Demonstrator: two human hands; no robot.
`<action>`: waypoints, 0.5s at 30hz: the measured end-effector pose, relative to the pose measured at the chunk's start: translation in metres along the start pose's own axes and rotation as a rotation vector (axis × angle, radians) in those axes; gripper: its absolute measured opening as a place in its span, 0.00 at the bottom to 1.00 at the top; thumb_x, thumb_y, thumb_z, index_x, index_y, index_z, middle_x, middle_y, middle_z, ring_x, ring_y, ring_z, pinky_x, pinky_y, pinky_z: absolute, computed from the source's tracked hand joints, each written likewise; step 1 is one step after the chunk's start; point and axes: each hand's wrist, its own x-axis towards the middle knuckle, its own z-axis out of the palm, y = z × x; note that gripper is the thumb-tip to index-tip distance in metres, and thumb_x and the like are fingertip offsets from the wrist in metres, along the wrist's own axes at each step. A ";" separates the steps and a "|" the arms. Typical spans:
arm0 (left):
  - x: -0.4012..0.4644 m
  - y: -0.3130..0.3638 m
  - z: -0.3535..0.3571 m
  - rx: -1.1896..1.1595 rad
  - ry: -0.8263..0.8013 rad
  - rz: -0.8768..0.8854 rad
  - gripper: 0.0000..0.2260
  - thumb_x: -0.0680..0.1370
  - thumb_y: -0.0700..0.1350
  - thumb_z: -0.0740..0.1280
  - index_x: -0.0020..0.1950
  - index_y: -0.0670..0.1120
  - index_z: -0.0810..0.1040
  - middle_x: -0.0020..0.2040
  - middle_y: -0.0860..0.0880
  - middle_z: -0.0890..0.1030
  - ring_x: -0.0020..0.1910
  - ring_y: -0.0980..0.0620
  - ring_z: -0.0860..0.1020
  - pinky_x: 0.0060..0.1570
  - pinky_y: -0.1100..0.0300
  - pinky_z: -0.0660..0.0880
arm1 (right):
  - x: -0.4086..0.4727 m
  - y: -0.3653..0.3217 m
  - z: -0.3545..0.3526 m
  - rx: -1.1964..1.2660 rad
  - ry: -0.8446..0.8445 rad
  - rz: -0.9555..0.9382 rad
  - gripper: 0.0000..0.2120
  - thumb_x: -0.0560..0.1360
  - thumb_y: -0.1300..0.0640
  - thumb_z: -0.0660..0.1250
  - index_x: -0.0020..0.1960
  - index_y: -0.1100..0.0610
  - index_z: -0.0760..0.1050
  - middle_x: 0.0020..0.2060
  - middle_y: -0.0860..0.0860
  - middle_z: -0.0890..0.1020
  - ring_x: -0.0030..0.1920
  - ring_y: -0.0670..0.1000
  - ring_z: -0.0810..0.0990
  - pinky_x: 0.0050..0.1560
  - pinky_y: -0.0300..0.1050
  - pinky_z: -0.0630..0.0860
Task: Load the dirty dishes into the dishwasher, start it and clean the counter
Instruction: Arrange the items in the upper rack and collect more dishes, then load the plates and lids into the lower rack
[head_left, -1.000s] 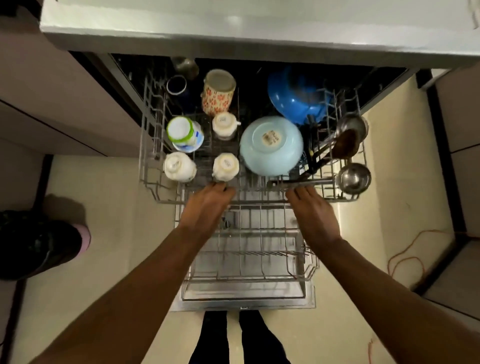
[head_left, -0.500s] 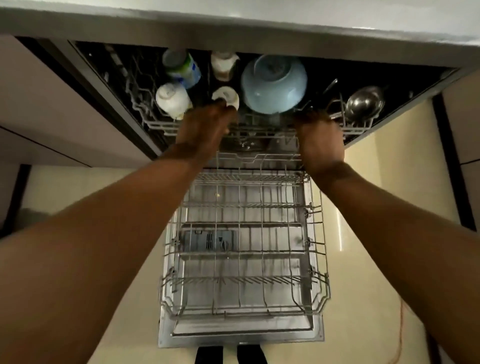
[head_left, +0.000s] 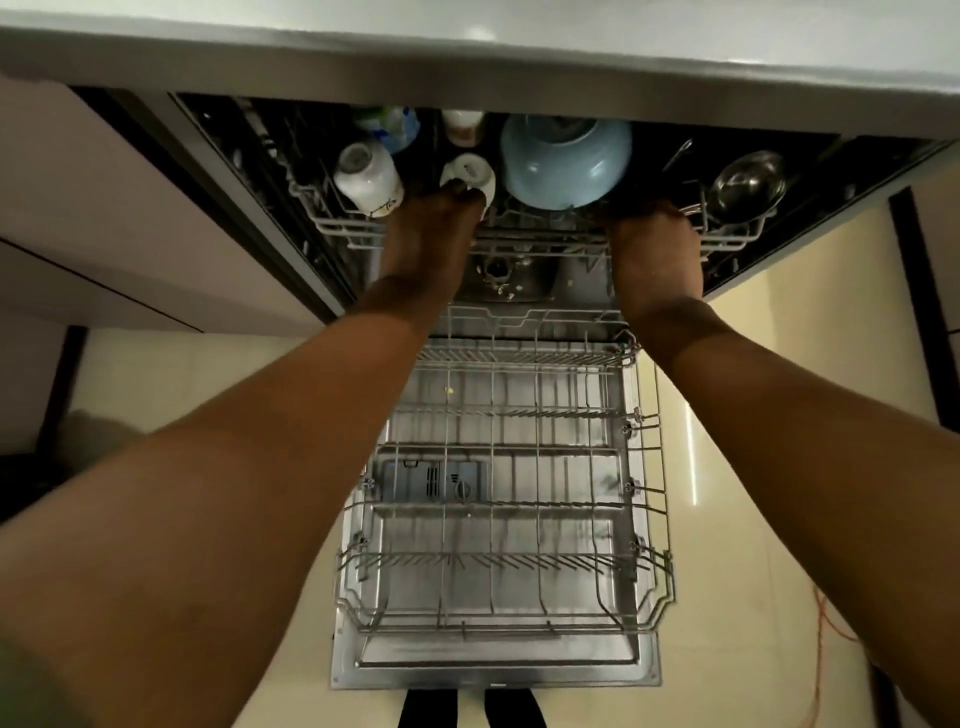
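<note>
The dishwasher's upper rack (head_left: 343, 226) sits almost fully inside the tub, under the counter edge. It holds a light blue bowl (head_left: 566, 161) upside down, an upturned white cup (head_left: 369, 179), a smaller white cup (head_left: 470, 169) and a steel ladle (head_left: 748, 182). My left hand (head_left: 431, 234) presses its fingertips on the rack's front rail, just below the small cup. My right hand (head_left: 652, 249) has its fingers bent over the front rail to the right of the bowl. The lower rack (head_left: 498, 561) is pulled out over the open door (head_left: 493, 670) with nothing in it.
The grey countertop (head_left: 467, 52) overhangs the dishwasher. Cabinet fronts (head_left: 104, 208) flank it on the left. An orange cable (head_left: 821, 623) lies on the pale floor at the right. My legs (head_left: 467, 709) stand right at the door's front edge.
Both hands have pushed the upper rack back from fully pulled out to nearly inside the tub. The lower rack and door now show in full.
</note>
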 end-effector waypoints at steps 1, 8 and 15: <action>-0.008 -0.001 0.004 -0.061 0.028 -0.006 0.15 0.76 0.38 0.63 0.63 0.44 0.74 0.65 0.42 0.74 0.64 0.39 0.71 0.57 0.49 0.70 | -0.006 -0.004 0.000 0.030 -0.001 0.033 0.20 0.75 0.72 0.60 0.65 0.61 0.74 0.57 0.66 0.78 0.54 0.66 0.79 0.50 0.56 0.78; -0.162 0.023 -0.011 -0.144 -0.007 -0.077 0.24 0.71 0.37 0.69 0.66 0.48 0.74 0.67 0.43 0.72 0.64 0.39 0.71 0.64 0.41 0.70 | -0.162 -0.034 -0.024 -0.085 -0.016 -0.113 0.23 0.70 0.68 0.70 0.64 0.61 0.72 0.60 0.62 0.75 0.58 0.62 0.75 0.57 0.59 0.75; -0.263 0.046 -0.110 -0.234 -0.127 -0.160 0.23 0.75 0.39 0.68 0.69 0.51 0.71 0.67 0.49 0.72 0.63 0.48 0.71 0.63 0.54 0.70 | -0.239 -0.079 -0.113 -0.031 -0.146 -0.124 0.27 0.62 0.65 0.78 0.59 0.56 0.76 0.53 0.54 0.79 0.52 0.55 0.78 0.54 0.52 0.77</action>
